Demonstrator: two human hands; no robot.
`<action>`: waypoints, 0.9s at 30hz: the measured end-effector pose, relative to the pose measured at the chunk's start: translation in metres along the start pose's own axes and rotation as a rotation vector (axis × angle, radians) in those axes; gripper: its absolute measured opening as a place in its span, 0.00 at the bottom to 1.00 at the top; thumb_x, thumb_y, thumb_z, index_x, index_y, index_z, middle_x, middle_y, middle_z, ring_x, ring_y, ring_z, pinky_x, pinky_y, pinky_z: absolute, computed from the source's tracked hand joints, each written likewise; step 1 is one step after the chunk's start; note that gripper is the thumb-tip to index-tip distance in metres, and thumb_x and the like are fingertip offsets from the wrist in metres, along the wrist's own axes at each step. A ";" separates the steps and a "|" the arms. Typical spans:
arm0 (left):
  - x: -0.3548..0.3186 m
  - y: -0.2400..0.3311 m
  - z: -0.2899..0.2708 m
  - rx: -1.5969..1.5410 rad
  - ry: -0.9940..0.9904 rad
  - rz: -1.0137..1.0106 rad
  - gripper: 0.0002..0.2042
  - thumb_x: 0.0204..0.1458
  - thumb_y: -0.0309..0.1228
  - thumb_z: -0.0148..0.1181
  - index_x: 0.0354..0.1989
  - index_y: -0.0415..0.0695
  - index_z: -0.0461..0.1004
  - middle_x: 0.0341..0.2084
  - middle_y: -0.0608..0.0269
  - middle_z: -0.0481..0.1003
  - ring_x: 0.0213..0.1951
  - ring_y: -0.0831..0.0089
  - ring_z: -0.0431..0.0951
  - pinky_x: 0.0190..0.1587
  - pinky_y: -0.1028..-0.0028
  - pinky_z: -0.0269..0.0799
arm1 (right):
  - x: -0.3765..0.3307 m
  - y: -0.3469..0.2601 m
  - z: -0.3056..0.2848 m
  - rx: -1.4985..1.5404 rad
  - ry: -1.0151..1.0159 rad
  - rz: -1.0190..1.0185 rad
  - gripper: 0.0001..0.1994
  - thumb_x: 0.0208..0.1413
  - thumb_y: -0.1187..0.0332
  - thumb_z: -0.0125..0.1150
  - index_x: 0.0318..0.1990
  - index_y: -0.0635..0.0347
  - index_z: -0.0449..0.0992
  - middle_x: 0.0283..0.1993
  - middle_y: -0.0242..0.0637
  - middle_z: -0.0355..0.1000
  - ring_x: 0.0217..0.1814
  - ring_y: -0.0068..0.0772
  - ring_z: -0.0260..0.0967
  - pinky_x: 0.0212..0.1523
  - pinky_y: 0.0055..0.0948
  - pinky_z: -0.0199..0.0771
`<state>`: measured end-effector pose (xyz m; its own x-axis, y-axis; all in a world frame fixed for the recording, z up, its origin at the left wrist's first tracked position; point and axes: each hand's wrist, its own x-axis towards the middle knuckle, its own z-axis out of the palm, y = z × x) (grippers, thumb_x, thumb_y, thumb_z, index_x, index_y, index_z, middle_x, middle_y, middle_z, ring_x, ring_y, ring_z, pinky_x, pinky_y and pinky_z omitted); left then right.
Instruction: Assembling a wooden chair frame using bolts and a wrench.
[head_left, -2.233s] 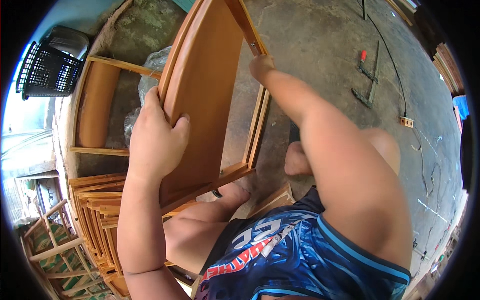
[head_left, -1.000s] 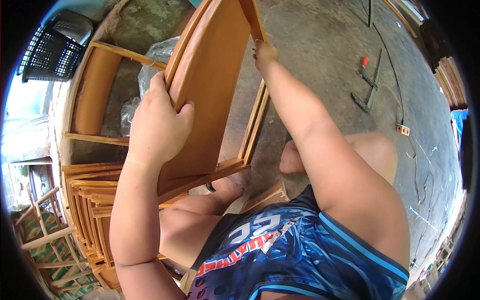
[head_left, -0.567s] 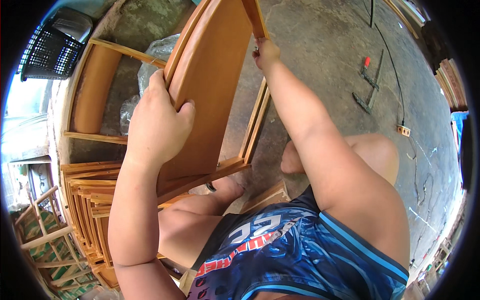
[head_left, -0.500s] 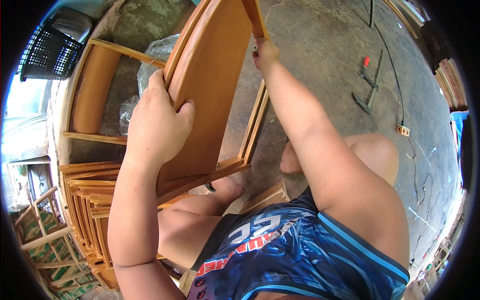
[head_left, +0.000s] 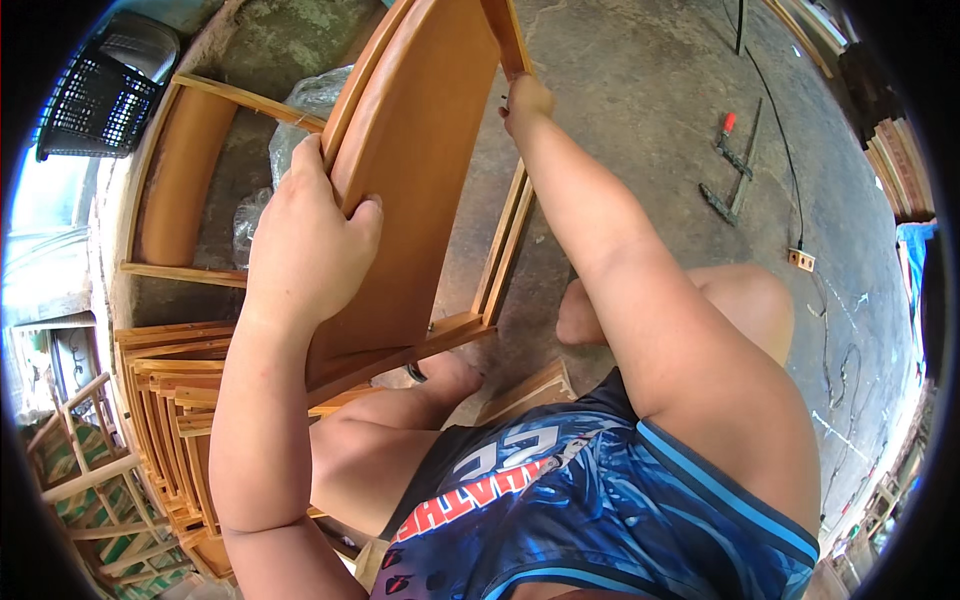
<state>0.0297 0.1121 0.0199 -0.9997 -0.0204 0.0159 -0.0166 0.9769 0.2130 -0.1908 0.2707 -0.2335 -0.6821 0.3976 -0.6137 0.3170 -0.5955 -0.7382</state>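
Note:
A wooden furniture frame, probably part of a chair, stands tilted before me with a large smooth brown panel [head_left: 415,190] in it. My left hand [head_left: 312,240] is closed round the panel's left edge, its thumb on the face and its fingers behind the curved outer rail [head_left: 365,70]. At the far side my right hand [head_left: 528,105] grips the lower end of a wooden frame piece [head_left: 508,40]; its fingertips are partly hidden. A double wooden rail [head_left: 505,245] runs down to the frame's bottom rail [head_left: 440,335], close to my legs.
Several slatted wooden frames [head_left: 175,385] are stacked at the left. Behind them lie another frame with a curved brown panel [head_left: 190,175], clear plastic wrap [head_left: 310,95] and a black basket [head_left: 105,95]. On the concrete floor at right are a bar clamp [head_left: 735,180] and a corded socket block [head_left: 800,260].
Both hands keep their grips. The whole view has shifted very slightly, with the frame and floor things appearing a little further left.

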 end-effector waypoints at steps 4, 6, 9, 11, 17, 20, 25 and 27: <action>-0.002 0.002 -0.001 -0.004 -0.011 -0.029 0.30 0.52 0.31 0.58 0.63 0.34 0.59 0.49 0.35 0.73 0.54 0.44 0.73 0.56 0.58 0.68 | 0.005 0.010 0.001 0.115 0.014 -0.014 0.11 0.49 0.68 0.62 0.37 0.66 0.74 0.34 0.42 0.70 0.29 0.35 0.66 0.25 0.35 0.68; -0.002 0.002 -0.002 -0.021 -0.040 -0.038 0.30 0.52 0.31 0.58 0.63 0.34 0.59 0.49 0.36 0.73 0.53 0.44 0.73 0.56 0.58 0.68 | 0.010 0.015 0.000 0.165 0.002 -0.114 0.13 0.50 0.66 0.59 0.40 0.66 0.74 0.31 0.41 0.70 0.25 0.35 0.65 0.24 0.33 0.66; -0.001 0.003 -0.003 -0.012 -0.050 -0.066 0.29 0.52 0.31 0.58 0.62 0.35 0.59 0.49 0.36 0.73 0.53 0.45 0.73 0.55 0.58 0.68 | 0.018 0.017 -0.007 0.194 0.015 -0.153 0.15 0.52 0.64 0.57 0.42 0.66 0.75 0.27 0.41 0.70 0.20 0.34 0.63 0.23 0.33 0.64; -0.001 0.003 -0.003 -0.003 -0.060 -0.080 0.29 0.52 0.32 0.58 0.62 0.35 0.59 0.49 0.36 0.73 0.53 0.45 0.73 0.55 0.58 0.68 | 0.023 0.014 -0.010 0.156 0.023 -0.082 0.15 0.52 0.64 0.58 0.42 0.65 0.75 0.27 0.40 0.70 0.20 0.34 0.62 0.24 0.33 0.64; -0.001 -0.002 0.000 -0.005 -0.028 -0.038 0.29 0.51 0.31 0.58 0.62 0.34 0.59 0.48 0.36 0.73 0.52 0.45 0.73 0.55 0.58 0.68 | 0.026 0.013 -0.013 -0.004 -0.108 -0.096 0.14 0.50 0.64 0.58 0.39 0.66 0.77 0.28 0.40 0.71 0.21 0.35 0.63 0.25 0.34 0.67; 0.001 -0.006 0.000 0.002 -0.018 -0.047 0.29 0.51 0.31 0.58 0.62 0.35 0.60 0.47 0.36 0.74 0.52 0.44 0.74 0.55 0.58 0.68 | 0.019 0.019 -0.023 0.018 -0.027 -0.321 0.13 0.50 0.64 0.60 0.36 0.66 0.78 0.25 0.38 0.70 0.21 0.36 0.65 0.25 0.34 0.67; 0.000 -0.009 -0.002 0.044 0.025 -0.023 0.28 0.49 0.33 0.57 0.58 0.32 0.61 0.44 0.36 0.75 0.48 0.45 0.76 0.53 0.56 0.71 | 0.016 0.001 -0.044 -0.081 -0.011 -0.069 0.12 0.48 0.64 0.63 0.32 0.65 0.78 0.20 0.37 0.69 0.21 0.36 0.67 0.25 0.35 0.68; -0.001 -0.012 -0.006 0.029 -0.041 -0.048 0.27 0.50 0.35 0.57 0.56 0.32 0.64 0.45 0.37 0.75 0.49 0.47 0.76 0.53 0.57 0.71 | 0.009 -0.021 -0.046 -0.185 -0.139 -0.093 0.11 0.48 0.63 0.63 0.32 0.64 0.78 0.23 0.39 0.70 0.23 0.39 0.68 0.27 0.38 0.70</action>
<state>0.0307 0.0994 0.0231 -0.9976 -0.0594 -0.0343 -0.0648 0.9808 0.1838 -0.1735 0.3186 -0.2366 -0.7939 0.3376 -0.5056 0.3552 -0.4175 -0.8364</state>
